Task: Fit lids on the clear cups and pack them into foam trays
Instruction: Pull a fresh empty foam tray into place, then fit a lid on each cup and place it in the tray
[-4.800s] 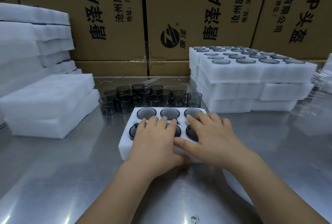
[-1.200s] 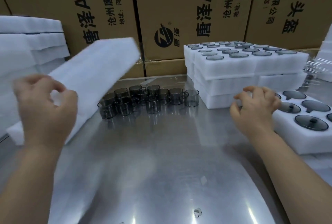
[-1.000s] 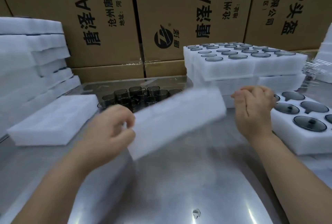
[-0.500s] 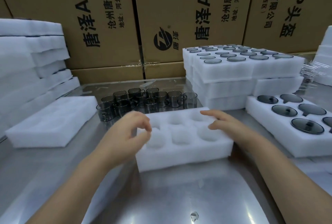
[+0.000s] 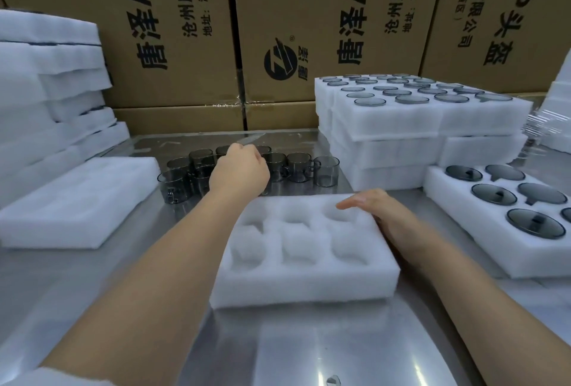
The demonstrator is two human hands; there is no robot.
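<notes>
**Q:** Where does the empty tray lie?
**A:** The foam tray (image 5: 302, 280), with six bare pockets, lies flat on the metal table (image 5: 309, 351) straight before me, between my forearms.

**Q:** How are the hands set?
**A:** My right hand (image 5: 375, 209) is at the tray's far right corner, fingers straight and close together, holding nothing. My left hand (image 5: 239, 170) reaches beyond the tray, over the cups (image 5: 298, 166). Its fingers curl down out of sight, so I cannot tell whether they grip one.

**Q:** Where do the cups stand?
**A:** They stand without lids, grouped on the table just behind the tray. To my right a second tray (image 5: 482, 246) carries lidded cups (image 5: 533, 223) sunk in its pockets. Behind it rises a stack of filled trays (image 5: 401, 119).

**Q:** And to the left?
**A:** One foam piece (image 5: 77, 200) lies flat beside a pile of foam (image 5: 46, 92). Cardboard boxes (image 5: 185, 30) line the back.
</notes>
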